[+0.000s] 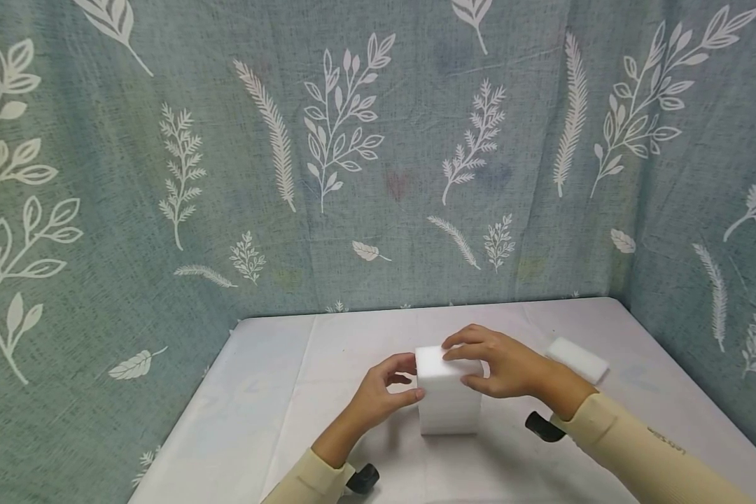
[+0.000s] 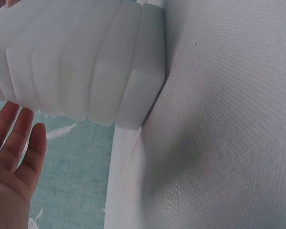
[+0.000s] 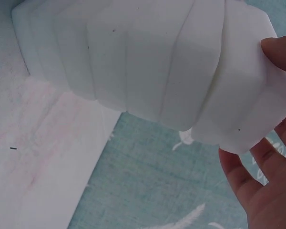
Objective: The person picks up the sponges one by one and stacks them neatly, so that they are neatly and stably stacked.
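Note:
A tall stack of white sponge blocks [image 1: 449,409] stands upright on the table, its layers slightly uneven in the left wrist view. My right hand [image 1: 494,360] holds the top sponge [image 3: 243,90], thumb on one side and fingertips round the other. Beside the upper left of the stack is my left hand [image 1: 384,392], thumb and fingers spread at its edges. In the left wrist view, the relaxed fingers [image 2: 24,138] of that hand lie right at the side of the upper layers.
A single white sponge [image 1: 577,360] lies flat on the white-covered table [image 1: 239,413], behind my right forearm. A teal curtain [image 1: 378,154] with white leaf prints hangs round the back and sides. Black wrist cameras [image 1: 363,479] sit under both wrists.

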The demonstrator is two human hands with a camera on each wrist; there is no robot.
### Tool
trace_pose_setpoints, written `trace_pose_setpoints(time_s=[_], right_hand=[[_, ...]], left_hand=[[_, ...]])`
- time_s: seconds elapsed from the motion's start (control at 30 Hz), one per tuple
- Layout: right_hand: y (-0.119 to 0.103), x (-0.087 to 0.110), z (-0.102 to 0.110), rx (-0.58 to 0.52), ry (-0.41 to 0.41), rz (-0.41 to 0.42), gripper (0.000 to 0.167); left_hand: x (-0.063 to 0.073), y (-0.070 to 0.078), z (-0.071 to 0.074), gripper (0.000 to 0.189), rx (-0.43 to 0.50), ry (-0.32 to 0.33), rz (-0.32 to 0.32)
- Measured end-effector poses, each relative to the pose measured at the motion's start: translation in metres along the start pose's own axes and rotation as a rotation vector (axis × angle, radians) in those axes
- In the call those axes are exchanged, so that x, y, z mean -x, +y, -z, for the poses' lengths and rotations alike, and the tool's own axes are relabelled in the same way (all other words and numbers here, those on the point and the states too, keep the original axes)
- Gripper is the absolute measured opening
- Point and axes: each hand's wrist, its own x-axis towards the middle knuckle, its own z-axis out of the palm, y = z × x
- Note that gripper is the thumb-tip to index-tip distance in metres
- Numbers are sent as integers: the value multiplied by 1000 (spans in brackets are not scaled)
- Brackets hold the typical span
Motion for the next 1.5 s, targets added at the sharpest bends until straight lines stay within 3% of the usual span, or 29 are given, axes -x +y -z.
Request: trace_pose_setpoints(time_s=[0.73, 1.1, 1.5], right_hand=[[0, 2, -2, -11, 10, 9, 39], [2, 5, 6, -13, 14, -43, 41], [7, 28, 21, 23, 25, -160, 34]], left_hand=[[-1, 1, -1, 54, -5, 3, -9], [-2, 2, 0, 62, -14, 24, -32], [-2, 6, 2, 64, -28, 52, -55]])
